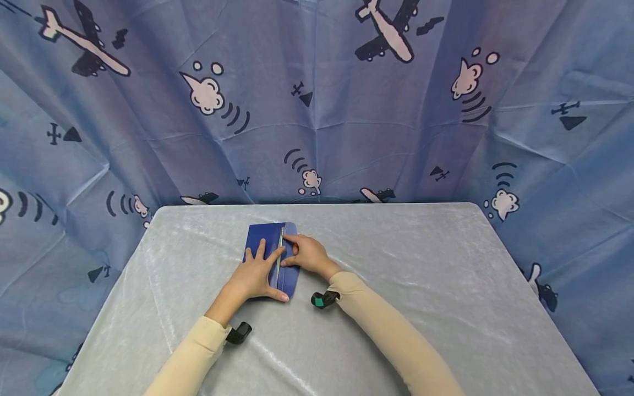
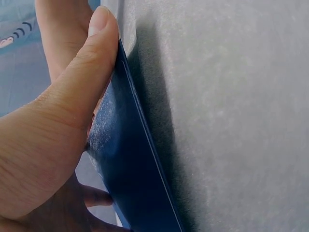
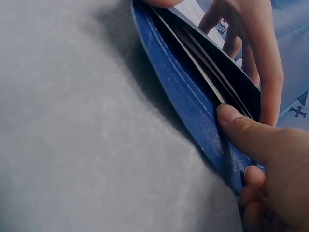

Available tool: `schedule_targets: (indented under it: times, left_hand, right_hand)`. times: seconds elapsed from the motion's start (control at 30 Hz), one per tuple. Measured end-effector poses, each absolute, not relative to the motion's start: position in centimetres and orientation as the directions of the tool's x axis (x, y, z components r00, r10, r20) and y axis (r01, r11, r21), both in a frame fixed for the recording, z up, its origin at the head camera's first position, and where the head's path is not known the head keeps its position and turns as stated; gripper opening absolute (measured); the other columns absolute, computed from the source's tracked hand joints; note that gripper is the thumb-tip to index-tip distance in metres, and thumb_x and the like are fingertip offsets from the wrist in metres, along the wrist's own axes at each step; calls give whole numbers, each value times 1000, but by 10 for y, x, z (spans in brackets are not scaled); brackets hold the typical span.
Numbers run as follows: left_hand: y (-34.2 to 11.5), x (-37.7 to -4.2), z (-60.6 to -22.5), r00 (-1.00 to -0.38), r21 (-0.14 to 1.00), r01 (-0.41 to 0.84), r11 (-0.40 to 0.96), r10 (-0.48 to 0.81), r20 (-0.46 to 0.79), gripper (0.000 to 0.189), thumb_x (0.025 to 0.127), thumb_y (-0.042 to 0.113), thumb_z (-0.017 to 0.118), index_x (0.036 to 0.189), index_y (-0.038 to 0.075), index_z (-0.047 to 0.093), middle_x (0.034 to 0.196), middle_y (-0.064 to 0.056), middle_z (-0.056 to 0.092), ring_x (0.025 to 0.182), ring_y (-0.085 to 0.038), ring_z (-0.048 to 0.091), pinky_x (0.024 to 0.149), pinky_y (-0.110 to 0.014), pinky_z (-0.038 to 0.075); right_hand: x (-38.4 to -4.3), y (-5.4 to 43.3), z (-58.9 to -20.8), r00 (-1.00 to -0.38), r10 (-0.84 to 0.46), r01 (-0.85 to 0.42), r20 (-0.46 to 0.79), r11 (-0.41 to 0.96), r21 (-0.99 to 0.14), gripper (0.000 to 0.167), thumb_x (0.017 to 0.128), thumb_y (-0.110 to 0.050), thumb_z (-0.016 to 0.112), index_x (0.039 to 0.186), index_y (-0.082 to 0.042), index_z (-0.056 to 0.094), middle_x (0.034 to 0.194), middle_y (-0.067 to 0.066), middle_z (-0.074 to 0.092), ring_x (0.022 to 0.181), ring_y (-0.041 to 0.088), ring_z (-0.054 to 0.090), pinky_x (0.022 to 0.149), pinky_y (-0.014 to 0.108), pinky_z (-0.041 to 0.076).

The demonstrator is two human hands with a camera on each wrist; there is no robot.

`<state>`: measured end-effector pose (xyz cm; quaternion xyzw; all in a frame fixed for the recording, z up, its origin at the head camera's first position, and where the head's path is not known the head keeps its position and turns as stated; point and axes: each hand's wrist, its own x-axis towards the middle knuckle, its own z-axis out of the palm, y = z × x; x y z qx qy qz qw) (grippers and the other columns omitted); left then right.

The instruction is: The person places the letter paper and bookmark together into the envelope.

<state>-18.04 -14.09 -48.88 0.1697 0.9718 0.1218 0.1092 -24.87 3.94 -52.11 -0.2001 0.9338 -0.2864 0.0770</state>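
Note:
A dark blue flapped folder (image 1: 260, 233) lies on the table, its pocket mouth facing right, with pale sheets (image 3: 202, 72) in the slot. My left hand (image 1: 254, 275) rests across it, fingers spread over the front and thumb at the near edge of the flap. In the left wrist view the folder's edge (image 2: 140, 145) runs beneath that thumb. At the pocket mouth is my right hand (image 1: 308, 256), its thumb tip touching the edge of the sheets and its lower fingers curled by the flap (image 3: 178, 92). The right index fingertip is hidden in the right wrist view.
The table (image 1: 446, 286) has a pale grey, velvety cover. Behind and beside it hangs a blue curtain (image 1: 346, 148) printed with planes and clouds. A dark camera mount (image 1: 324, 300) sits on the right wrist, another mount (image 1: 240, 333) on the left.

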Motion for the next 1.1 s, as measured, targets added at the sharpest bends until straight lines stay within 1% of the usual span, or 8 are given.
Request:
schedule_targets:
  times: [0.17,0.6,0.77,0.9,1.0,1.1]
  left_hand:
    - [-141,-181,-490,-919,268,299,916,352,-177,123,56,72,82,157,27,29,160,-35,16,134,-70,27,88,-71,48]
    - [-140,-181,-488,-918,275,301,913,355,-175,121,57,71,82,157,26,29,160,-35,15,134,-70,27,88,-71,48]
    - [-139,-182,-487,-915,284,292,914,353,-195,120,58,70,82,157,28,28,161,-35,14,136,-70,24,89,-71,47]
    - [-139,-182,-487,-915,273,288,918,348,-206,120,58,71,81,157,28,28,161,-35,12,136,-69,24,91,-71,47]
    - [-139,-183,-486,-919,265,281,922,338,-203,119,59,70,81,157,29,28,161,-35,11,136,-68,25,91,-70,47]
    - [-140,-184,-484,-923,276,267,923,327,-200,115,63,68,80,157,26,29,160,-36,11,136,-68,27,91,-69,47]
  right_hand:
    - [-250,38,-520,-906,-421,-326,-44,760,-563,81,73,-45,85,145,-22,52,73,-6,53,62,7,45,56,21,33]
    - [-253,38,-519,-908,-416,-318,-49,760,-566,80,74,-43,85,144,-24,53,73,-6,51,62,7,45,55,21,32]
    - [-252,42,-519,-895,-445,-342,-25,721,-602,78,75,-38,85,144,-18,53,72,-3,53,62,9,45,56,21,33]
    - [-252,47,-521,-883,-469,-359,4,671,-649,74,79,-30,83,144,-10,52,75,-2,56,64,8,47,61,20,38]
    - [-251,51,-521,-878,-478,-349,13,622,-701,72,82,-24,81,144,-6,50,79,0,59,66,8,49,65,20,41]
    - [-249,56,-520,-876,-483,-328,12,576,-748,71,83,-19,80,145,-5,49,83,3,61,66,8,50,64,21,44]
